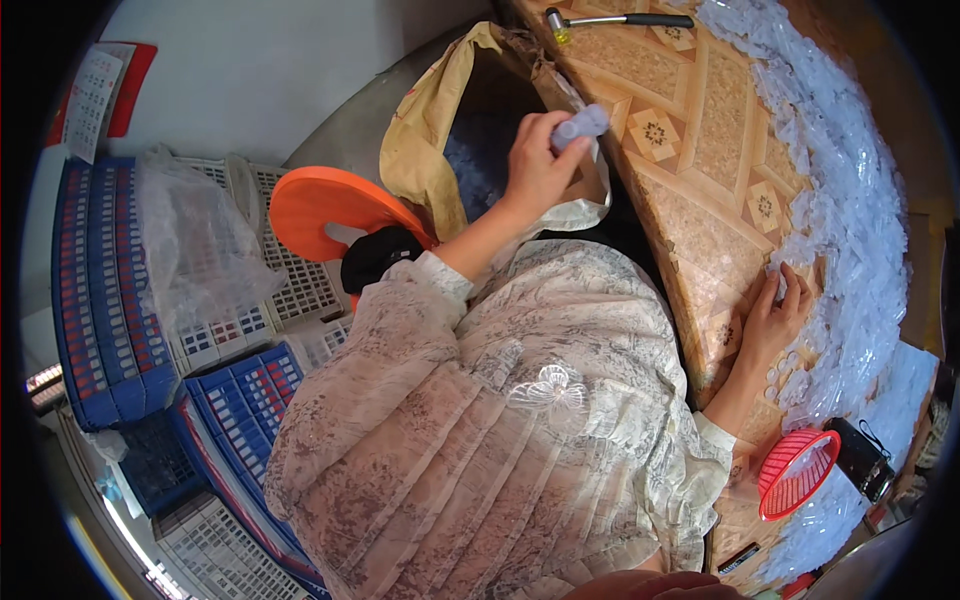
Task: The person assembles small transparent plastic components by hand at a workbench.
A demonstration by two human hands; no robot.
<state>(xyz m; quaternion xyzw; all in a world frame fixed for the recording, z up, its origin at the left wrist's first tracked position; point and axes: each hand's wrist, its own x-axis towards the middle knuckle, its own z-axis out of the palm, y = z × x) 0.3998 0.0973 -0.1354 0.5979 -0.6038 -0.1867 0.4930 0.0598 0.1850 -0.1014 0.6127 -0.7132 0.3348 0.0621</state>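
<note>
My left hand (540,170) is closed round a few clear, bluish plastic pieces (580,126), rounded like short tubes. It hangs over the open mouth of a brown paper sack (424,130), beside the table edge; dark bluish contents show inside. On the tabletop (700,230) rests my right hand (777,318), fingers bent, with a small pale plastic piece (780,287) between thumb and fingers. That hand is at the near edge of a long heap of clear plastic pieces (850,190). A few small round clear pieces (780,370) lie by its wrist.
A hammer (620,19) with a black handle lies on the table's far end. To the right are a red plastic basket (798,474) and a black device (860,458). An orange stool (340,205) and stacked blue and white crates (110,290) stand at left.
</note>
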